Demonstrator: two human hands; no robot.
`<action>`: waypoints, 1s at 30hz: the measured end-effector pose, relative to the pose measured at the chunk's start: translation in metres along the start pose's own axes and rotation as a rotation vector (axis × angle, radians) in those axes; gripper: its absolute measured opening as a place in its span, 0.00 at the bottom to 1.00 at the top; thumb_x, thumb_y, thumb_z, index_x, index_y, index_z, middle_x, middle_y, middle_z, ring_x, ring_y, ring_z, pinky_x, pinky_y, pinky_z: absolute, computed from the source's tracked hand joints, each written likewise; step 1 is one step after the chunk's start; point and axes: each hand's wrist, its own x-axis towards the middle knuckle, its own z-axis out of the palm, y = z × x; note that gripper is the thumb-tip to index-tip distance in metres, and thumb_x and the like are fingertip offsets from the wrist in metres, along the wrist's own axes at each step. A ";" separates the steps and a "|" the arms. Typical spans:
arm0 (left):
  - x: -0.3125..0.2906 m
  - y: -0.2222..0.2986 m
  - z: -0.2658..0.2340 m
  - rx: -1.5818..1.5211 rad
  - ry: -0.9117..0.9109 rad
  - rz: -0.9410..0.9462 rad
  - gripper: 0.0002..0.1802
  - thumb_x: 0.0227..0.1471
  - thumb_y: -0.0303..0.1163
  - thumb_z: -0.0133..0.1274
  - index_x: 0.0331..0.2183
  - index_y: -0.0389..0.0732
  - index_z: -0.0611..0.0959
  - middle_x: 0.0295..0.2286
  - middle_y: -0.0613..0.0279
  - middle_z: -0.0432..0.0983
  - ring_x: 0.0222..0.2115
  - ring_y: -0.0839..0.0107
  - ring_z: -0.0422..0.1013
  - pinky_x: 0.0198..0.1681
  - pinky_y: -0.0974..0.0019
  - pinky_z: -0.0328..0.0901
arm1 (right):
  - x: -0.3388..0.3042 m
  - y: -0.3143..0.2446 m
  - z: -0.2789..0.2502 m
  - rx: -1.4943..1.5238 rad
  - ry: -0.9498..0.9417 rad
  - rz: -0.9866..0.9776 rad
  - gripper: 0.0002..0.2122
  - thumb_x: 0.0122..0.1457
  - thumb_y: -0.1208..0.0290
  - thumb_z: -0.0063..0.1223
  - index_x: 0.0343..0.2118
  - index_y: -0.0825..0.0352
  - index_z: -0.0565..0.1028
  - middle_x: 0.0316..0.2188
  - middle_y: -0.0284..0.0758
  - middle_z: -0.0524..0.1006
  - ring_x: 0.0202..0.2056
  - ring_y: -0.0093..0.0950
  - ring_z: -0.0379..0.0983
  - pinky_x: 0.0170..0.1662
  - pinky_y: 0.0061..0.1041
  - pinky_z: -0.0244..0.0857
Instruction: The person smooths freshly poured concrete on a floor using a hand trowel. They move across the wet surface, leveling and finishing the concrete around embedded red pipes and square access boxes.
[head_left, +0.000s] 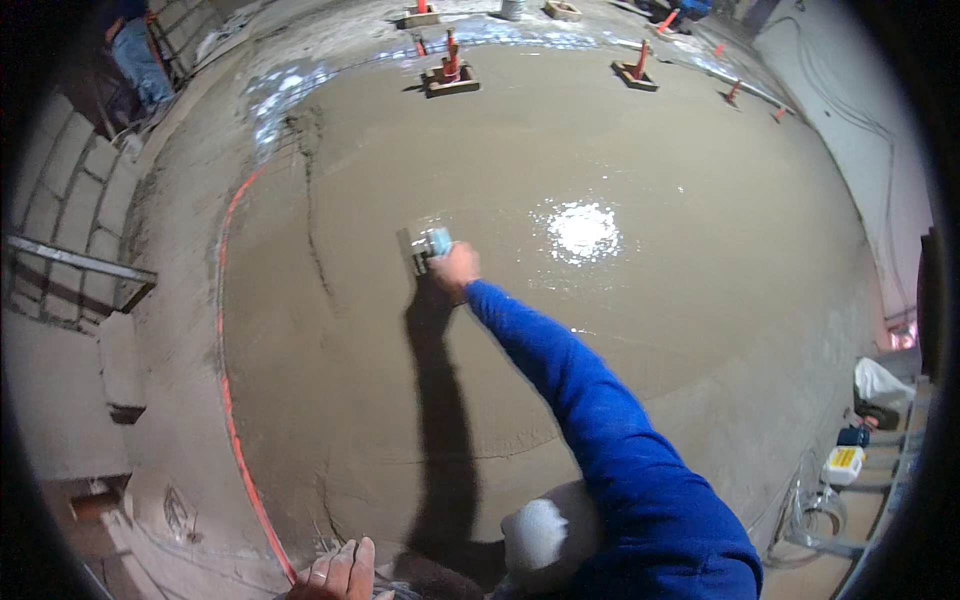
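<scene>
My right hand (457, 268) reaches out over a broad spread of wet grey concrete (420, 150), its blue sleeve stretching up from the lower right. The fingers are closed round the handle of a finishing trowel (418, 250), whose flat blade rests on or just above the wet surface. Some blue shows by the grip. Down at the lower edge is my left hand (340, 572), with a ring on one finger. Its fingers are stretched out and nothing shows in them; what lies under the palm is hidden.
Orange strip (228, 400) edges the concrete on the left. Red pipe stubs stand in wooden frames (452, 85) farther back. A ladder (900, 470), yellow-labelled white jug (843, 465) and coiled hose (815, 515) lie at right. Block wall (75, 190) rises left; another person (140, 60) is far left.
</scene>
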 end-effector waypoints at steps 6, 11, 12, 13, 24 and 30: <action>0.008 -0.023 -0.041 0.135 -0.050 0.055 0.38 0.55 0.39 0.59 0.64 0.40 0.69 0.56 0.49 0.72 0.54 0.52 0.70 0.57 0.50 0.66 | -0.123 -0.145 0.129 0.080 -0.502 -0.128 0.18 0.48 0.66 0.64 0.39 0.74 0.81 0.41 0.56 0.81 0.45 0.51 0.80 0.49 0.45 0.75; 0.036 -0.054 -0.068 -0.021 -0.056 0.227 0.33 0.59 0.36 0.57 0.63 0.39 0.69 0.55 0.46 0.73 0.55 0.50 0.69 0.58 0.53 0.65 | -0.151 -0.167 0.121 -0.059 -0.480 -0.294 0.14 0.51 0.67 0.62 0.35 0.73 0.79 0.37 0.56 0.81 0.43 0.55 0.79 0.46 0.49 0.74; 0.044 -0.060 -0.069 -0.029 -0.051 0.293 0.34 0.57 0.38 0.58 0.61 0.36 0.70 0.50 0.45 0.74 0.52 0.48 0.71 0.55 0.51 0.66 | -0.148 -0.166 0.107 0.027 -0.358 -0.297 0.13 0.51 0.67 0.61 0.35 0.72 0.79 0.37 0.55 0.81 0.42 0.54 0.79 0.46 0.48 0.75; 0.055 -0.067 -0.069 -0.038 -0.034 0.348 0.34 0.55 0.39 0.60 0.59 0.34 0.71 0.45 0.44 0.75 0.48 0.46 0.72 0.52 0.50 0.68 | -0.142 -0.163 0.087 0.080 -0.260 -0.277 0.13 0.52 0.67 0.60 0.36 0.71 0.80 0.36 0.55 0.82 0.40 0.54 0.80 0.45 0.48 0.75; 0.110 -0.076 -0.063 -0.020 -0.139 0.272 0.30 0.55 0.39 0.59 0.54 0.32 0.76 0.41 0.43 0.79 0.45 0.45 0.75 0.49 0.47 0.69 | -0.012 0.037 -0.293 -0.127 0.105 -0.025 0.19 0.58 0.56 0.64 0.42 0.70 0.80 0.36 0.53 0.82 0.40 0.49 0.82 0.44 0.43 0.74; 0.083 -0.035 -0.074 -0.219 -0.188 -0.239 0.29 0.64 0.35 0.53 0.62 0.33 0.70 0.59 0.39 0.69 0.60 0.47 0.66 0.63 0.55 0.61 | -0.013 0.317 -0.470 0.260 0.737 0.279 0.10 0.53 0.67 0.61 0.29 0.70 0.78 0.24 0.41 0.80 0.28 0.34 0.80 0.33 0.39 0.71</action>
